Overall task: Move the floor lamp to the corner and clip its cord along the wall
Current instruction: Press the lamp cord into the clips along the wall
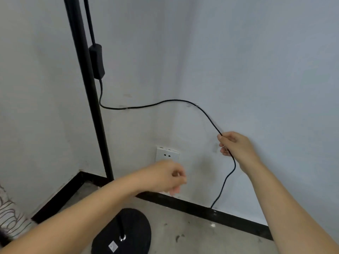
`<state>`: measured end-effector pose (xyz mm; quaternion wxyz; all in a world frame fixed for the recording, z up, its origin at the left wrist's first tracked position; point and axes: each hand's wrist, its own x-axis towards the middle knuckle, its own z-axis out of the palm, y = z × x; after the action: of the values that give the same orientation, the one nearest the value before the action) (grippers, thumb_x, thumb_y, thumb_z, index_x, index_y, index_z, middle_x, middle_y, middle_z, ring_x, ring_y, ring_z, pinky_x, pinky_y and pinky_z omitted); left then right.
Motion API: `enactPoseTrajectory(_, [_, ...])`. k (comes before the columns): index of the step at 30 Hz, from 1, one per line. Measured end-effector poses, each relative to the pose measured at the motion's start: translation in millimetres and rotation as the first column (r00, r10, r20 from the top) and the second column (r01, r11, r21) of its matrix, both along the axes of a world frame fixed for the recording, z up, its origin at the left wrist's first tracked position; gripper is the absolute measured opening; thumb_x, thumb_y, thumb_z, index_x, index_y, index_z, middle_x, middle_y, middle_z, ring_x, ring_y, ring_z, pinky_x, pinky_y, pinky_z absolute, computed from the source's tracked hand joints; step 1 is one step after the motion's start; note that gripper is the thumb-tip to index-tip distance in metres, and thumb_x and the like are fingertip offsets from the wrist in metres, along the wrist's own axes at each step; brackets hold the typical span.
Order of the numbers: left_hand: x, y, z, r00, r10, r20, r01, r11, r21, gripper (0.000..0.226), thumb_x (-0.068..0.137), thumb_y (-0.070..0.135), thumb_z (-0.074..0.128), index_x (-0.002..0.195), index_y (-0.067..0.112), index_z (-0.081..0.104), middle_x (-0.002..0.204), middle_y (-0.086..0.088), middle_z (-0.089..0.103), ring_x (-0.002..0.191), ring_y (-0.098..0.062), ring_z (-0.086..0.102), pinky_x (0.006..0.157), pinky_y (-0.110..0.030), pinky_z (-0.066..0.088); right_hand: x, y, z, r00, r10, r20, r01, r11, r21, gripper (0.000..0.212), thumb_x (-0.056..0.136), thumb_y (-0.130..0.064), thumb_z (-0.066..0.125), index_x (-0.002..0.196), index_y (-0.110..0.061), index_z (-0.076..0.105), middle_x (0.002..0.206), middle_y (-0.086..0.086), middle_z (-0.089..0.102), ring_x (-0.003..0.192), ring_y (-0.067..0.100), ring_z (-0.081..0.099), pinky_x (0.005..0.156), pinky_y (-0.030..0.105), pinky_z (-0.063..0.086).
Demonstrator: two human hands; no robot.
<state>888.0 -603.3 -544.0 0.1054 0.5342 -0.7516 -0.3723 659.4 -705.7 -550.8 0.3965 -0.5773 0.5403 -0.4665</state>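
Observation:
The black floor lamp stands in the corner: its pole (91,99) rises from a round black base (134,233) on the floor. An inline switch box (97,61) hangs beside the pole. From it the black cord (165,102) runs along the wall through two small clear clips, one near the pole (126,107) and one further right (197,104), then drops to the floor at the baseboard. My right hand (236,149) pinches the cord below the second clip. My left hand (165,176) hovers blurred in front of the wall socket (167,154), fingers curled; whether it holds anything is unclear.
A black baseboard (201,208) runs along both walls above a grey concrete floor. A patterned fabric item (9,213) lies at the left edge. The pale walls meet in a corner behind the lamp.

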Motion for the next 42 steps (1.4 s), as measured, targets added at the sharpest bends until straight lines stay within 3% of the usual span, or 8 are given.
enactPoseTrajectory(2, [-37.3,-33.0,7.6,0.971,0.112,-0.211,-0.141,0.982,-0.129,0.018,0.096,0.02,0.05,0.107,0.012,0.062,0.071,0.001,0.064,0.057,-0.012,0.059,0.066,-0.029,0.053,-19.6,6.6,-7.0,1.0,-0.024,0.003,0.024,1.0,0.013,0.015,0.091,-0.012,0.06,0.077,-0.018,0.061,0.069,0.002,0.06,0.051,0.009,0.055,0.05,0.014,0.052])
enactPoseTrajectory(5, [-76.6,-74.6,14.9,0.824,0.255,-0.506,-0.348,0.932,-0.097,0.022,0.095,0.018,0.053,0.114,0.009,0.06,0.071,-0.004,0.062,0.054,-0.014,0.056,0.057,-0.024,0.05,-44.3,18.0,-24.2,0.998,-0.04,0.052,0.038,0.999,0.036,0.014,0.091,-0.008,0.059,0.078,-0.013,0.06,0.07,0.004,0.059,0.058,0.014,0.054,0.061,0.022,0.052])
enactPoseTrajectory(9, [-103.6,-106.0,11.6,0.703,0.306,-0.643,-0.438,0.897,-0.052,0.01,0.091,0.018,0.058,0.085,0.012,0.062,0.065,-0.002,0.058,0.05,-0.014,0.051,0.05,-0.022,0.047,-56.0,22.5,-41.8,0.993,-0.05,0.109,0.044,0.997,0.056,0.012,0.091,-0.009,0.058,0.081,-0.01,0.064,0.067,0.004,0.058,0.06,0.014,0.055,0.069,0.03,0.052])
enactPoseTrajectory(12, [-105.6,-117.1,7.7,0.625,0.345,-0.7,-0.476,0.88,0.009,0.025,0.09,0.015,0.06,0.065,0.013,0.057,0.061,-0.002,0.057,0.047,-0.012,0.047,0.043,-0.017,0.045,-48.9,18.1,-55.1,0.978,-0.062,0.198,0.043,0.994,0.097,0.013,0.092,-0.01,0.057,0.083,-0.012,0.066,0.065,0.003,0.058,0.057,0.013,0.055,0.063,0.026,0.054])
enactPoseTrajectory(17, [-97.2,-126.9,-4.5,0.634,0.353,-0.688,-0.507,0.862,-0.025,0.028,0.09,0.014,0.061,0.062,0.014,0.06,0.063,-0.001,0.065,0.045,-0.008,0.057,0.05,-0.019,0.048,-34.8,9.3,-88.2,0.918,-0.187,0.35,0.122,0.972,0.199,0.019,0.095,-0.013,0.053,0.081,-0.01,0.066,0.063,0.004,0.059,0.05,0.01,0.057,0.049,0.021,0.055])
enactPoseTrajectory(31, [-85.7,-136.1,-24.2,0.664,0.294,-0.688,-0.551,0.814,-0.183,0.025,0.087,0.014,0.065,0.063,0.013,0.06,0.061,-0.002,0.066,0.049,-0.012,0.063,0.048,-0.015,0.052,14.2,-3.3,-106.8,0.834,-0.317,0.451,0.168,0.926,0.339,0.025,0.094,-0.02,0.054,0.075,-0.011,0.068,0.048,-0.002,0.057,0.036,0.007,0.049,0.034,0.017,0.041])
enactPoseTrajectory(39, [-52.5,-120.0,-51.4,0.732,0.298,-0.613,-0.47,0.872,-0.137,0.029,0.091,0.013,0.057,0.063,0.018,0.06,0.052,0.001,0.063,0.039,-0.009,0.059,0.045,-0.021,0.05,45.4,1.1,-104.8,0.856,-0.183,0.483,-0.017,0.925,0.38,0.026,0.099,-0.013,0.04,0.088,-0.006,0.062,0.068,0.01,0.064,0.055,0.016,0.067,0.055,0.027,0.06])
enactPoseTrajectory(42, [-31.7,-99.6,-86.8,0.847,0.355,-0.396,-0.399,0.917,-0.031,0.017,0.095,0.012,0.051,0.083,0.014,0.063,0.06,-0.002,0.064,0.044,-0.01,0.058,0.049,-0.024,0.049,52.2,5.7,-109.2,0.926,-0.113,0.361,-0.045,0.914,0.403,0.028,0.101,-0.019,0.037,0.09,-0.009,0.061,0.08,0.01,0.069,0.071,0.019,0.07,0.062,0.027,0.058])
